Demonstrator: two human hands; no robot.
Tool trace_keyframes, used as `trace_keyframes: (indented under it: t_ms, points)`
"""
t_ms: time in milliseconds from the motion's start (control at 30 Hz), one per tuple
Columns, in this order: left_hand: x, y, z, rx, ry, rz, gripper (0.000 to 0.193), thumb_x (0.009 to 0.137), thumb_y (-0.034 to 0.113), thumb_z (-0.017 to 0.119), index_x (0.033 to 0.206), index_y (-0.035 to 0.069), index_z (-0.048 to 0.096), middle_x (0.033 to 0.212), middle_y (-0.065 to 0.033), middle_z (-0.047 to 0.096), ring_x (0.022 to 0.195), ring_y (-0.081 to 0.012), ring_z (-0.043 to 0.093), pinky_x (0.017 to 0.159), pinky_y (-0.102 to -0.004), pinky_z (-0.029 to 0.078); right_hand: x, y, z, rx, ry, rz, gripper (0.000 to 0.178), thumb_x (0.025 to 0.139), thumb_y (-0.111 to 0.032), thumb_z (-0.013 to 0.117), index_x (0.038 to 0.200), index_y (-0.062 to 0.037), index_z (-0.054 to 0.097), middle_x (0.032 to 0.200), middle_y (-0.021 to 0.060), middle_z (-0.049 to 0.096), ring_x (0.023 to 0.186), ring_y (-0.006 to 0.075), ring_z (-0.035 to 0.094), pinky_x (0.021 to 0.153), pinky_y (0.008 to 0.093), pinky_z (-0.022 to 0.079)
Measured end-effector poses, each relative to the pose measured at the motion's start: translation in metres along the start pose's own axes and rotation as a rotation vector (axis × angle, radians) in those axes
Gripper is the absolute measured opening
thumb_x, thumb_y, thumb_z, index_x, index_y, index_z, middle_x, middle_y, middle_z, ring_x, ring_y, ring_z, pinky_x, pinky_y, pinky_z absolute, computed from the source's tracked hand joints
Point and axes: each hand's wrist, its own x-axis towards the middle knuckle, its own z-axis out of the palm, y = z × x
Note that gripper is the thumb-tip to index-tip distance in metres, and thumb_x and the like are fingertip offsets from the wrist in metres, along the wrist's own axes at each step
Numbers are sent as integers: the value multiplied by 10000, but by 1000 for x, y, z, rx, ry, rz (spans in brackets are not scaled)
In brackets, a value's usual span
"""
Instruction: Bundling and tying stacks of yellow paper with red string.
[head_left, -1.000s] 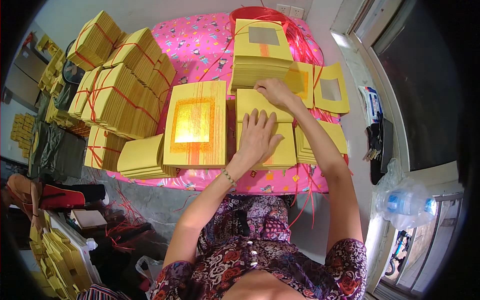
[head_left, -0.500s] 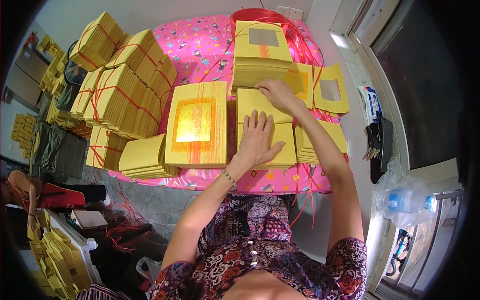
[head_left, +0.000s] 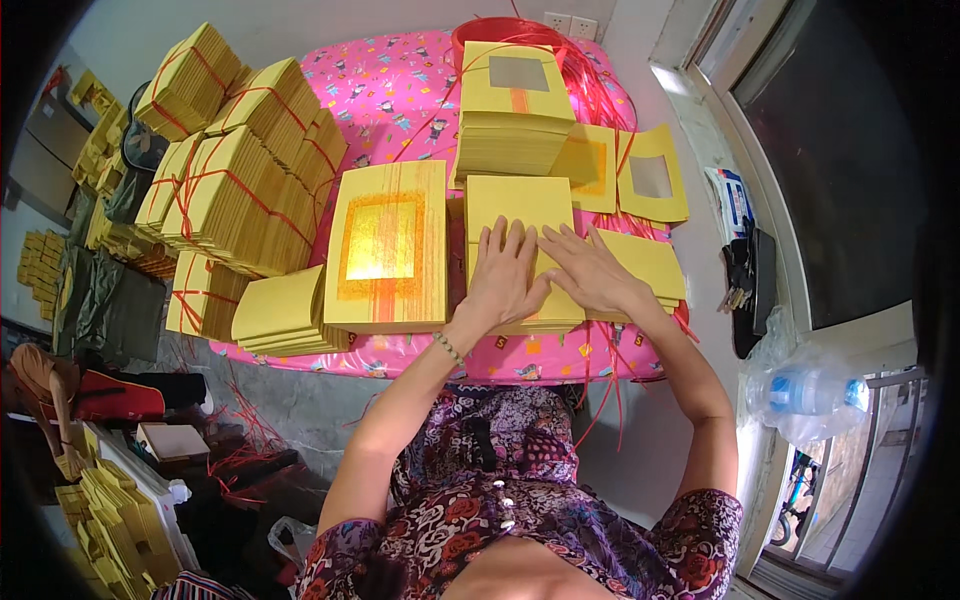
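Observation:
Both hands lie flat on a stack of folded yellow paper sheets near the table's front. My left hand presses on the stack with its fingers stretched forward. Beside it, my right hand rests with fingers spread, its fingertips close to the left hand's. To the left stands a thick block of yellow paper with a shiny gold square on top. A tall stack of yellow sheets rises just behind the folded ones. Right of my hands, partly under my right hand, is another stack of folded paper.
Bundles of yellow paper tied with red string are piled at the left. A small folded pile sits before them. Behind the tall stack stands a red basin with red strings. A pink patterned cover lies over the table.
My right hand has come back from the far edge of the folded paper to rest beside my left hand. The left hand stays on the stack. The view has shifted slightly.

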Motion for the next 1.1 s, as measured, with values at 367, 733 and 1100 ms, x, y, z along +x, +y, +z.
trace_keyframes:
  t_ms: [367, 733, 1100]
  points:
    - [-7, -3, -1, 2, 0, -21, 685, 851, 374, 521, 1372, -54, 401, 1407, -300, 368, 1358, -459, 268, 1132, -513, 210, -2, 1, 12, -39, -89, 20, 648, 991, -454, 326, 1491, -56, 214, 1566, 151, 156, 1450, 323, 131, 1162, 553, 68]
    - [-28, 2, 5, 64, -9, -284, 857, 871, 481, 529, 1422, -113, 251, 1484, -370, 147, 1367, -545, 159, 1139, -523, 188, -2, 4, 16, -43, -99, 52, 674, 985, -480, 315, 1491, -47, 208, 1572, 154, 128, 1453, 338, 101, 1165, 546, 68]
    - [-32, -2, 9, -30, 113, -244, 892, 857, 481, 564, 1418, -129, 234, 1466, -419, 88, 1373, -537, 152, 1129, -521, 201, -1, 8, 20, -14, -92, 29, 689, 981, -492, 313, 1488, -36, 213, 1571, 167, 124, 1456, 344, 71, 1168, 534, 65]
